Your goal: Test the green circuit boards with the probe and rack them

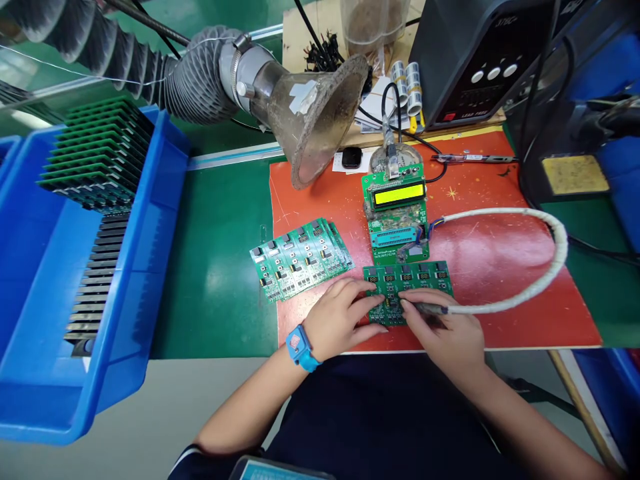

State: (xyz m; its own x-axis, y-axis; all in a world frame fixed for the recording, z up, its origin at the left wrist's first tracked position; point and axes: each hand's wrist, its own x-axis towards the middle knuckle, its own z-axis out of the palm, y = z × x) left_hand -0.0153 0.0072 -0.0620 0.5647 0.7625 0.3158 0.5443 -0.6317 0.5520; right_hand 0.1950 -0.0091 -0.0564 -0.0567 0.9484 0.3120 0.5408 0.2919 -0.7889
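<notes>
A green circuit board panel with a row of small digit displays lies on the orange mat. My left hand, a blue watch on its wrist, rests with fingers spread over the panel's left end. My right hand pinches a dark probe at the end of a white wrapped cable. Its tip is at the middle of the panel; my fingers hide the exact contact. Just behind sits a programmer board with a lit yellow screen and a blue socket, where the cable's other end joins.
Several similar panels lie overlapping at left. A blue bin holds a rack of upright boards. A fume extractor hood hangs over the mat. At the back stand a soldering station and a pen.
</notes>
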